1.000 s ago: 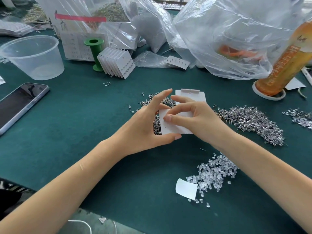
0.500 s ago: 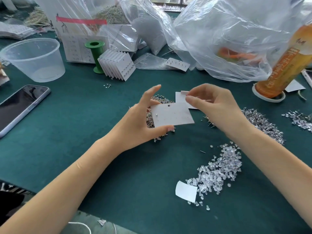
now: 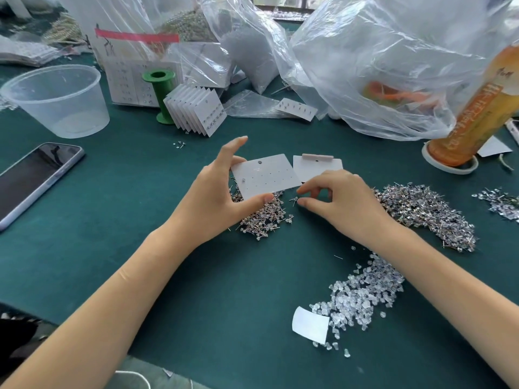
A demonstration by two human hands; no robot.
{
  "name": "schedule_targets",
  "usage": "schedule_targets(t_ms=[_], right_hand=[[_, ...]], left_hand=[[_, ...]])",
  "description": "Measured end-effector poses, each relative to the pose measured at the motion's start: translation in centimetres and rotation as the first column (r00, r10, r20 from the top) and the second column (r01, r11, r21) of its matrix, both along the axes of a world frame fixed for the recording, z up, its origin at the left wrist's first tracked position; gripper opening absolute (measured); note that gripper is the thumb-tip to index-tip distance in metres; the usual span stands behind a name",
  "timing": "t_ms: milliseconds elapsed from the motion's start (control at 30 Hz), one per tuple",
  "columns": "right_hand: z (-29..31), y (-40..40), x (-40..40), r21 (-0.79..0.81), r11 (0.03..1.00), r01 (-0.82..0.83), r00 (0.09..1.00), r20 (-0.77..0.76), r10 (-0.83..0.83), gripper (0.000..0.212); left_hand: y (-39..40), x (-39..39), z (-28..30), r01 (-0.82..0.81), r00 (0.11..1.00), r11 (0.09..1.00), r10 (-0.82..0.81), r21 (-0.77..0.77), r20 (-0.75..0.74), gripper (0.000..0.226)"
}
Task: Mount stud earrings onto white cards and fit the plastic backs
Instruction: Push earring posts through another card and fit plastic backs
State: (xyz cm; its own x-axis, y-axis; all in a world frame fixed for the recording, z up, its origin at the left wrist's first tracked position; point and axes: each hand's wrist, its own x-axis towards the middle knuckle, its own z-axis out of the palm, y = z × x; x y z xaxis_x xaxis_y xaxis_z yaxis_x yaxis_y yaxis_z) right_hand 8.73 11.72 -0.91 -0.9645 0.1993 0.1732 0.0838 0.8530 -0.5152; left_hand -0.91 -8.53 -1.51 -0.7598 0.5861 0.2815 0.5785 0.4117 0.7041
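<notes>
Head view: left hand (image 3: pixel 213 197) pinches the white card (image 3: pixel 266 176) by its left edge, thumb under the lower edge, fingers behind; card held just above the stud pile (image 3: pixel 264 217) on the counter (image 3: pixel 112 220). One stud already sits in it, far left. Right hand (image 3: pixel 341 200) reaches into the pile, thumb & forefinger nearly together; can't tell if a stud's caught yet. Card looks thin, bendy, so hold by edges. Studs tiny, light, sharp-posted; take by the head. Plastic backs (image 3: pixel 362 296) lie nearer, to the right, small & probably slippery.

The orange bottle (image 3: pixel 477 108), far beyond the right hand (image 3: pixel 345 203), carries white vertical lettering, too blurred to read; nothing else bears legible text.
</notes>
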Motion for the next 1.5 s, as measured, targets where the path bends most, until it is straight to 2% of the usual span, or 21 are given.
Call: schedule_targets(t_ms=[233, 367, 500, 633, 933, 1500], right_hand=[[-0.2, -0.3, -0.3, 0.004, 1.0, -0.009, 0.999, -0.039, 0.009, 0.004], [0.4, -0.3, 0.4, 0.02, 1.0, -0.022, 0.999, -0.044, 0.023, 0.009], [2.1, -0.2, 1.5, -0.095, 0.995, -0.032, 0.995, -0.099, 0.022, 0.019], [3.6, -1.1, 1.6, -0.234, 0.969, -0.082, 0.98, -0.193, 0.036, 0.018], [3.5, -3.0, 1.5, -0.087, 0.984, -0.154, 0.98, -0.142, 0.141, 0.015], [3.3, -3.6, 1.8, 0.131, 0.976, -0.172, 0.964, -0.183, 0.194, 0.011]], left_hand=[[0.0, 0.1, 0.0, 0.003, 1.0, 1.0, -0.003, -0.003, -0.012, 0.089], [0.0, 0.2, 0.1, 0.006, 1.0, 1.0, -0.006, -0.009, -0.013, 0.089], [0.1, 0.2, 0.0, 0.013, 1.0, 1.0, -0.013, -0.021, -0.002, 0.089], [0.5, 1.0, -0.1, 0.073, 0.997, 0.996, -0.073, -0.05, 0.014, 0.089], [0.9, 2.3, -0.2, 0.197, 0.98, 0.977, -0.196, -0.075, 0.017, 0.087], [1.1, 2.6, -0.2, 0.232, 0.973, 0.97, -0.232, -0.068, 0.012, 0.088]])
